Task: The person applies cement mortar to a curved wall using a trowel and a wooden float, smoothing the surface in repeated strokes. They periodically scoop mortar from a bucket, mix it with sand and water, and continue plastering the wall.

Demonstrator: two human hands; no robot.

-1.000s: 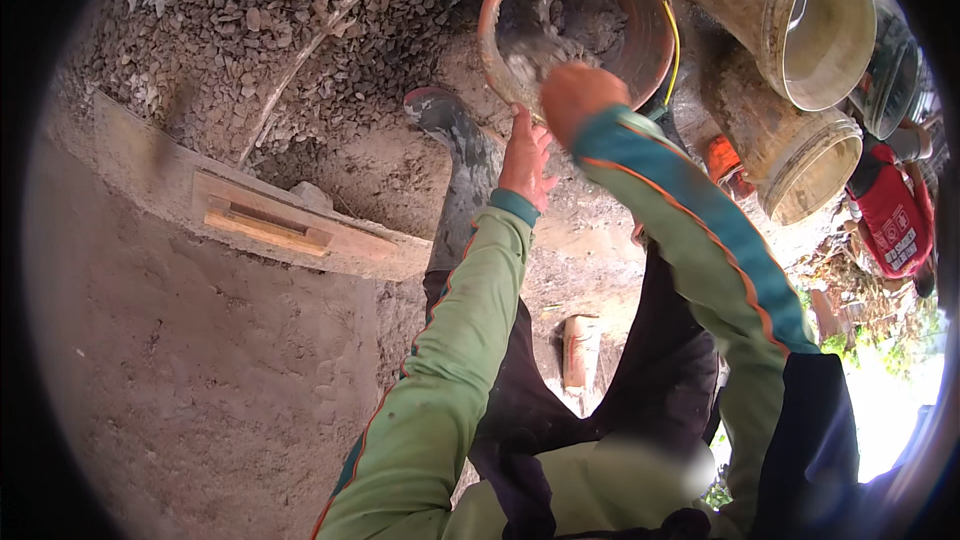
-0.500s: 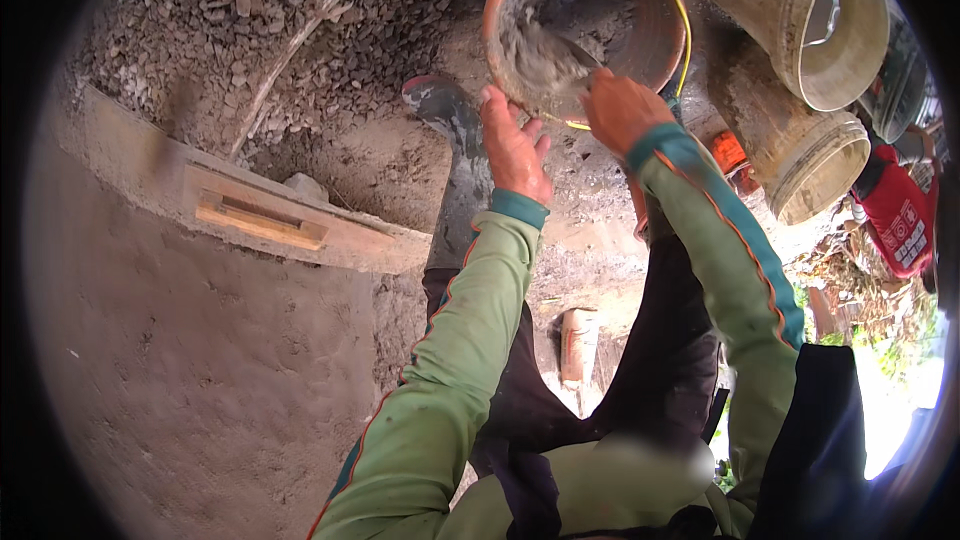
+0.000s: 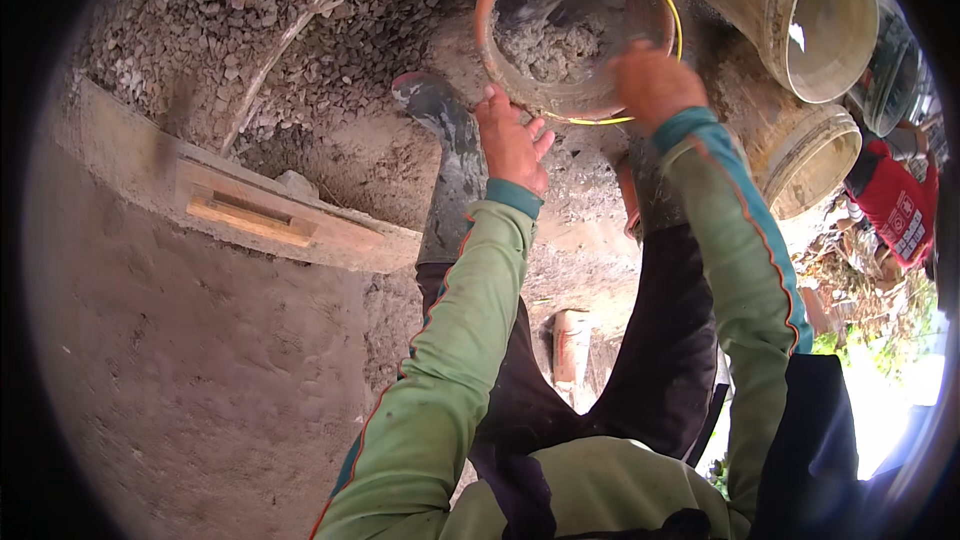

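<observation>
A round orange-red bucket [image 3: 487, 25] stands at the top middle, wet grey mortar [image 3: 558, 48] inside it. A thin yellow handle loops along its right and near sides. My left hand [image 3: 512, 145] is at the bucket's near-left rim, fingers apart and holding nothing; whether the fingertips touch the rim I cannot tell. My right hand [image 3: 660, 90] is closed at the near-right rim, smeared by motion. The trowel in it, whose dark blade showed in the mortar earlier, is now hard to make out.
Gravel [image 3: 240, 30] is heaped at the far left, crossed by a stick. A wooden float [image 3: 250, 220] lies on a board edge at the left. Two pale dirty buckets [image 3: 830, 30] lie on their sides at the right. Rubber boots [image 3: 455, 150] stand below the mortar bucket.
My right hand has moved right and slightly nearer, drawing the trowel away from the mortar's middle. The mortar has shifted within the bucket. My left hand stays near the rim.
</observation>
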